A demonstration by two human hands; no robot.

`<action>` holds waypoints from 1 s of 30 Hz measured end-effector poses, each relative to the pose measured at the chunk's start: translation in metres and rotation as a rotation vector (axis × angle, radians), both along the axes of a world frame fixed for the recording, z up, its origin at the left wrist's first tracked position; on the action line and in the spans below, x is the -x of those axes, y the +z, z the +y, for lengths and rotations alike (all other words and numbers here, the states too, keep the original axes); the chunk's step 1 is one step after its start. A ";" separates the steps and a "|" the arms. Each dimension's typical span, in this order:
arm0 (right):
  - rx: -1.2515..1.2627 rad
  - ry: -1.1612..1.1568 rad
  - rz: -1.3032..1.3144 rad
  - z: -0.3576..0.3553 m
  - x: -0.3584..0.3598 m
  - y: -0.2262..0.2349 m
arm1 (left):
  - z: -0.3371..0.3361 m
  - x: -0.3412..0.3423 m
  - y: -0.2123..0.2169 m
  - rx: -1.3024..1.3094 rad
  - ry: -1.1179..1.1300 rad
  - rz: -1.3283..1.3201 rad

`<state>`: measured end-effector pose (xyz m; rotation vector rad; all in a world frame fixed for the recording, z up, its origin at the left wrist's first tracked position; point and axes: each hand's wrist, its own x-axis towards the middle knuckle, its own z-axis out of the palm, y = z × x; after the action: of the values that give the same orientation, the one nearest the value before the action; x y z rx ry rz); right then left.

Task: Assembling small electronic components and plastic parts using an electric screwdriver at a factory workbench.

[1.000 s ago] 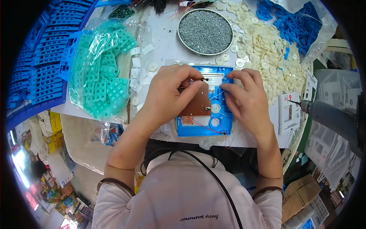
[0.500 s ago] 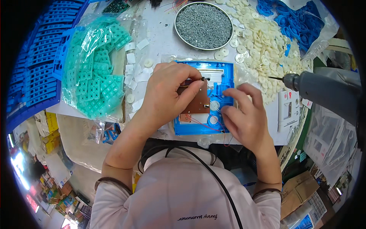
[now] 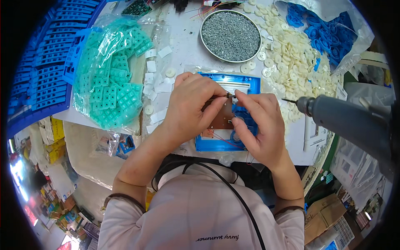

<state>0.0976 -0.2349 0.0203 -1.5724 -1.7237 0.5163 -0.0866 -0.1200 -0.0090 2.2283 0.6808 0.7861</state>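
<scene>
Cluttered white worktable (image 3: 183,46), left hand (image 3: 189,106) and right hand (image 3: 258,125) pinching small screw (image 3: 228,95) above brown circuit board (image 3: 223,118)

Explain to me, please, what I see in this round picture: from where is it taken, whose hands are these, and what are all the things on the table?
The camera sits on a person's head and looks down, so the picture bends at its rim. The two bare hands are that person's own. The left hand and the right hand meet over a flat blue plastic frame with a brown circuit board on it. They pinch something small between their fingertips; I cannot tell what. Around it on the white table are a round metal dish of grey screws, a heap of cream plastic discs, a bag of teal square parts, blue trays at the left and a grey power screwdriver at the right.
</scene>
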 end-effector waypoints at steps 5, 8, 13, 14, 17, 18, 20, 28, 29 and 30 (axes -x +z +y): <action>0.043 0.042 0.141 0.002 -0.002 0.002 | 0.004 0.003 -0.004 0.010 -0.040 -0.049; 0.072 0.060 0.134 0.005 -0.005 0.002 | 0.006 0.003 -0.007 -0.018 -0.081 -0.077; 0.007 -0.034 0.026 0.003 -0.009 0.006 | 0.003 0.003 -0.007 -0.025 -0.080 -0.069; 0.015 0.017 0.031 0.000 -0.010 0.010 | 0.003 0.003 -0.008 -0.028 -0.067 -0.066; 0.099 0.045 0.093 -0.005 -0.004 0.012 | 0.002 0.002 -0.012 -0.024 -0.073 -0.093; 0.109 0.069 0.127 -0.003 -0.007 0.009 | 0.002 0.001 -0.013 -0.020 -0.085 -0.109; 0.167 0.042 0.179 0.001 -0.008 0.011 | 0.003 0.001 -0.011 -0.029 -0.100 -0.099; 0.303 0.046 0.260 -0.025 -0.043 0.013 | 0.004 0.002 -0.008 -0.026 -0.088 -0.096; 0.367 0.112 0.271 -0.032 -0.057 0.014 | 0.004 0.005 -0.008 -0.022 -0.082 -0.095; 0.424 0.173 0.267 -0.037 -0.075 0.017 | 0.006 0.004 -0.008 -0.026 -0.079 -0.107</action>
<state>0.1721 -0.2723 0.0376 -1.5514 -1.6198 1.1871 -0.0905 -0.1139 -0.0174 2.2045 0.5308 0.8728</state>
